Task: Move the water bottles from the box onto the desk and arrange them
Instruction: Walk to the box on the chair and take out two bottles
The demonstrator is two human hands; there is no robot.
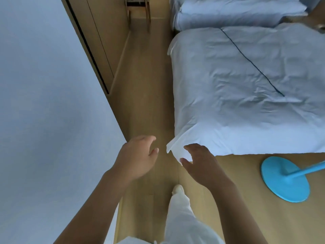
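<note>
Your left hand [136, 156] and right hand [202, 162] hang loose, empty; no box, bottles or desk in view.

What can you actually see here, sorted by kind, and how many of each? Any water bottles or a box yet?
Hands: 2, the left hand and right hand, both empty
Beds with white covers: 2, the near bed and far bed
Blue round stand base: 1
White shoe: 1
Water bottles: 0 in view
Boxes: 0 in view
Total: 6
</note>
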